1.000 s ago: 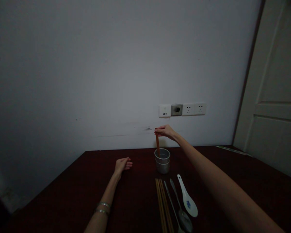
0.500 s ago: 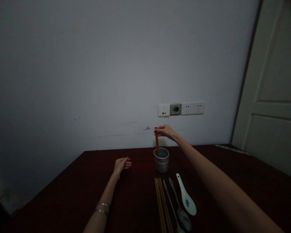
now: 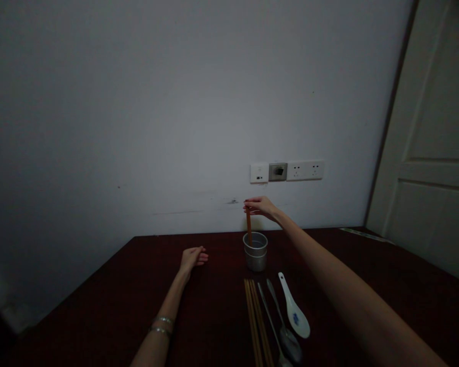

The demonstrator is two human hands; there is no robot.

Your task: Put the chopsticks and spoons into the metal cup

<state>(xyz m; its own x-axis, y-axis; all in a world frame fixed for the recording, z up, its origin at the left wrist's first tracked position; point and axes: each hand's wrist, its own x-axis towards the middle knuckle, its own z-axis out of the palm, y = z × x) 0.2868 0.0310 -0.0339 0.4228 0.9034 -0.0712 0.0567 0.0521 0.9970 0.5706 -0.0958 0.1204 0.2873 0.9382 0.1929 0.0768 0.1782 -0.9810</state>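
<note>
The right hand [image 3: 260,206] pinches the top end of a pair of brown chopsticks [image 3: 248,227], held upright with the lower ends inside a metal cup [image 3: 255,251]; how deep they reach is hidden by the cup's wall. The cup stands on the dark red tabletop [image 3: 99,311], well toward the far edge near the wall.

The left hand [image 3: 192,257] lies flat on the tabletop to the left of the cup, palm down, fingers loosely together and holding nothing. Two bangles [image 3: 161,325] sit on that wrist.

In front of the cup lie more chopsticks [image 3: 255,321], a metal spoon [image 3: 283,326] and a white ceramic spoon [image 3: 295,313] with a small blue mark in its bowl, too blurred to make out. The chopsticks and the metal spoon are cut off by the lower edge of the view, and a second thin metal handle beside them is hard to tell apart in the dim light.

On the wall [image 3: 137,102] a row of sockets [image 3: 286,172] carries no writing that can be read. A door [image 3: 432,153] is cut off at the right.
</note>
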